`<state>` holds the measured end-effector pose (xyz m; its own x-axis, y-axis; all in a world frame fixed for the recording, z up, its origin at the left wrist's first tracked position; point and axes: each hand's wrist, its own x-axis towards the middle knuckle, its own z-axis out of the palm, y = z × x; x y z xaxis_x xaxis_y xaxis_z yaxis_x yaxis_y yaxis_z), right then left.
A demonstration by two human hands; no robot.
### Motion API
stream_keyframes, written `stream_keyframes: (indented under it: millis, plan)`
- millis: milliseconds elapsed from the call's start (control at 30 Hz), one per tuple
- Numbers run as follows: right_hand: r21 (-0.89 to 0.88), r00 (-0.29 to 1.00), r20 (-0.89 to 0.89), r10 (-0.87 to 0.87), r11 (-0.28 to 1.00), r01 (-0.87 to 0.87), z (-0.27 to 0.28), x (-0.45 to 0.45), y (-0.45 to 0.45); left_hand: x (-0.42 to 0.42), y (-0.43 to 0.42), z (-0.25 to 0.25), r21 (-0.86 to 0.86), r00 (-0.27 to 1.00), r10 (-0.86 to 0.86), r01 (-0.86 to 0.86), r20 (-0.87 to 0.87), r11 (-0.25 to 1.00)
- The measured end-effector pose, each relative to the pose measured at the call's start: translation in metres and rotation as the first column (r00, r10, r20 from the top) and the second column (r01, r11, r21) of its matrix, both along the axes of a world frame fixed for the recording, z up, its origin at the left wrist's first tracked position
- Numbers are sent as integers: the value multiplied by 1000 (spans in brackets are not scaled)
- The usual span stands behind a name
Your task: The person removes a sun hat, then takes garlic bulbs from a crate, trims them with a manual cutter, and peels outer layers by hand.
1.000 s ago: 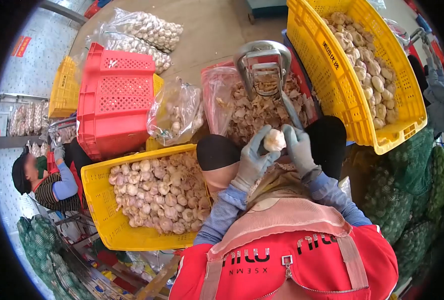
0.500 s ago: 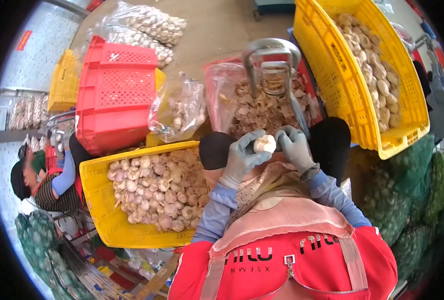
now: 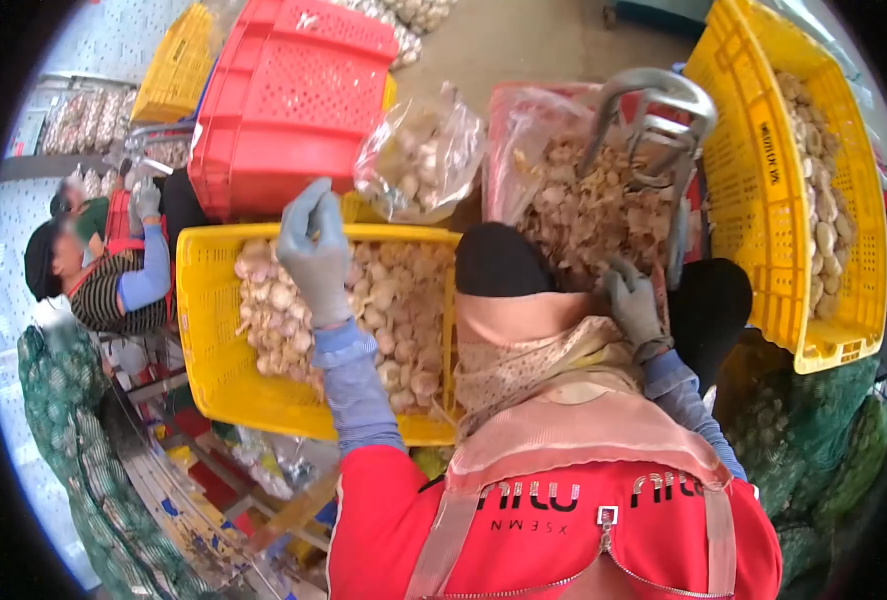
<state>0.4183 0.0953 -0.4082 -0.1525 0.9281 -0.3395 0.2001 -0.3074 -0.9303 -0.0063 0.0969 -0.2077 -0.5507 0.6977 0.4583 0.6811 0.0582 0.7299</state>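
My left hand (image 3: 316, 255), in a grey glove, is raised over the near yellow crate (image 3: 192, 335), close to the red crates. Its fingers are stretched out, and no bulb shows in them. Many garlic bulbs (image 3: 389, 310) with purplish-white skins and roots fill that crate below my wrist. My right hand (image 3: 632, 302), also gloved, is by my right knee at the near edge of the tub of papery garlic skins (image 3: 589, 215). Its fingers are curled; what they hold, if anything, I cannot make out.
Stacked red crates (image 3: 289, 110) stand beyond my left hand. A clear plastic bag (image 3: 422, 165) with bulbs lies beside them. A bent metal frame (image 3: 654, 110) rises over the skins. At right is a tall yellow crate (image 3: 764, 190) of bulbs. Another person (image 3: 114, 275) sits at left.
My hands have parted. My left hand has swung left over the yellow crate, and the white bulb it held is out of sight. My right hand has lowered towards the skins. The view has shifted.
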Motion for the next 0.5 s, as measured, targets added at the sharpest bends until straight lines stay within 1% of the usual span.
stream_keyframes:
  millis: [33,67,100,133,167,200,233,267,300,333,367,400,433,467,500]
  plan:
    - [-33,1000,6,-28,999,28,9,-3,3,-17,-23,-25,54,989,15,-23,148,998]
    - [140,984,177,9,989,-34,6,-5,4,-34,-48,-56,-43,976,47,-39,211,998]
    - [136,984,174,28,989,-52,2,-5,5,-47,-71,-86,-134,959,83,-47,272,990]
    - [89,983,180,44,994,-61,-3,-5,5,-50,-87,-109,-286,990,93,-60,105,956]
    - [44,981,187,59,997,-68,-7,-7,5,-47,-100,-130,-428,995,74,-94,-62,899]
    - [-21,964,233,125,992,-124,18,-12,8,-44,-110,-149,-565,983,-2,-105,-186,818]
    - [-66,962,226,152,988,-141,13,-12,6,-40,-117,-164,-681,951,-95,-139,-294,719]
    - [-100,960,214,179,982,-161,7,-8,7,-35,-122,-179,-745,837,-241,-260,-491,615]
    - [4,937,257,236,970,-245,11,-7,7,-30,-126,-189,-753,668,-393,-409,-632,515]
    - [215,880,389,273,902,-375,-12,11,1,-27,-126,-193,-781,675,-411,-434,-612,449]
    - [415,821,511,256,763,-496,-38,18,1,-30,-121,-191,-794,680,-415,-469,-604,387]
    - [117,954,226,197,967,-228,3,-3,3,-36,-115,-181,-883,792,-398,-372,-463,288]
    - [58,953,226,202,974,-220,7,-5,5,-39,-119,-175,-913,895,-277,-260,-350,314]
    - [80,948,247,198,971,-224,5,-6,6,-43,-123,-169,-920,963,-150,-158,-224,359]
    - [94,944,276,183,972,-216,6,-8,9,-43,-120,-157,-864,999,-3,-29,-35,503]
